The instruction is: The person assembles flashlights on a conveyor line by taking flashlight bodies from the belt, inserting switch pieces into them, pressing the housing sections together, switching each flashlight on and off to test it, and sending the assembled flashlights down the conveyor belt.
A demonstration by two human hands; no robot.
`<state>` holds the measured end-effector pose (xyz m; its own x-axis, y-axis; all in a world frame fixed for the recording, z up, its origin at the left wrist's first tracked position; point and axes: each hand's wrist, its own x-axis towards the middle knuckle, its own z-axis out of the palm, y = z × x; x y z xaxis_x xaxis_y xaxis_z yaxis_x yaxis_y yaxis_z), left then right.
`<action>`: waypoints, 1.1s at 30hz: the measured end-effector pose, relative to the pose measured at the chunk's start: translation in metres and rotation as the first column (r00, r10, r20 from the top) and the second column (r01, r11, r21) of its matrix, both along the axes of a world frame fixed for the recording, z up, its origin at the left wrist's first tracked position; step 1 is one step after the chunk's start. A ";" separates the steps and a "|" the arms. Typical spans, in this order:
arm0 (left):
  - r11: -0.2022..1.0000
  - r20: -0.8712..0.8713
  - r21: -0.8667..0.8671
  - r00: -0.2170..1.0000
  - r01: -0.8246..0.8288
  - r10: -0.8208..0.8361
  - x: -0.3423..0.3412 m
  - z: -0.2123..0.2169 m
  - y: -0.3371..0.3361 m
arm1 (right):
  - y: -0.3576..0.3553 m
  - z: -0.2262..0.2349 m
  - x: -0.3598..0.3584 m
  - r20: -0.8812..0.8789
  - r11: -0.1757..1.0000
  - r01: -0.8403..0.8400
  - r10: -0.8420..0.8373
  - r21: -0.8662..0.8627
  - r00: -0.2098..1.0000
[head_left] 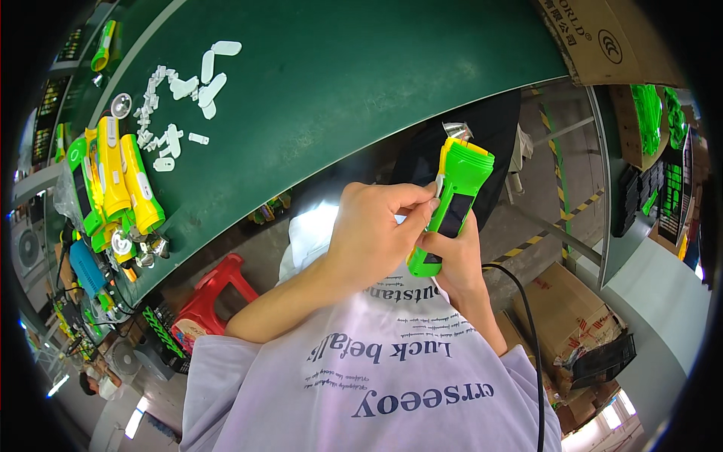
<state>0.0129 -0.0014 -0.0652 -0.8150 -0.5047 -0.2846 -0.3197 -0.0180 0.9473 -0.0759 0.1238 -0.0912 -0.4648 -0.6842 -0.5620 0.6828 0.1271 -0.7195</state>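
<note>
A green and yellow flashlight (pixel 461 181) is held upright in front of my body, its wide head up and a dark panel along its side. My right hand (pixel 461 256) is wrapped round its lower body. A shiny reflector cup (pixel 456 131) sticks out at the head end, tilted. My left hand (pixel 380 226) is closed in a pinch against the flashlight's left side. A whitish sliver shows by its fingertips, too small to name.
Several flashlight bodies (pixel 113 177) lie at the green table's (pixel 316 83) left, with loose reflectors. Small white plastic parts (pixel 213 89) are scattered beside them. A red stool (pixel 218 294) stands below the table edge. Cardboard boxes (pixel 561 309) and a black cable (pixel 533 339) are on the right.
</note>
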 end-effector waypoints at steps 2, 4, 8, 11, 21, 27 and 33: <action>0.999 0.029 0.035 1.000 0.008 -0.009 -0.001 -0.002 -0.002 | 0.000 0.000 -0.001 -0.009 1.000 -0.008 0.008 -0.002 1.000; 1.000 -0.030 -0.009 0.999 0.023 -0.023 -0.002 -0.010 -0.004 | 0.002 0.001 -0.004 -0.039 0.998 -0.062 0.063 0.032 0.997; 1.000 -0.110 -0.006 0.994 0.002 -0.003 -0.002 -0.013 0.000 | 0.003 0.000 -0.006 -0.042 0.997 -0.083 0.083 0.008 0.996; 0.993 -0.044 0.104 0.998 -0.050 0.055 -0.003 -0.008 0.001 | 0.003 -0.001 -0.002 -0.023 0.996 -0.034 0.036 0.084 0.999; 0.940 -0.055 0.340 0.998 0.004 0.015 -0.004 -0.021 0.008 | 0.008 0.000 -0.005 -0.023 0.990 -0.097 0.100 0.105 0.995; 0.982 -0.109 0.172 0.989 -0.077 0.096 -0.005 -0.017 0.011 | 0.008 0.004 -0.003 -0.009 0.992 -0.090 0.091 0.083 0.996; 0.963 -0.193 0.044 0.944 -0.265 0.269 -0.007 -0.026 0.021 | 0.002 0.007 0.002 -0.036 0.996 -0.068 0.071 0.065 0.997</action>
<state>0.0055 0.0199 -0.0914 -0.6916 -0.7078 -0.1435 -0.1092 -0.0939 0.9896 -0.0736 0.1261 -0.0839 -0.4396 -0.6789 -0.5881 0.6426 0.2196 -0.7340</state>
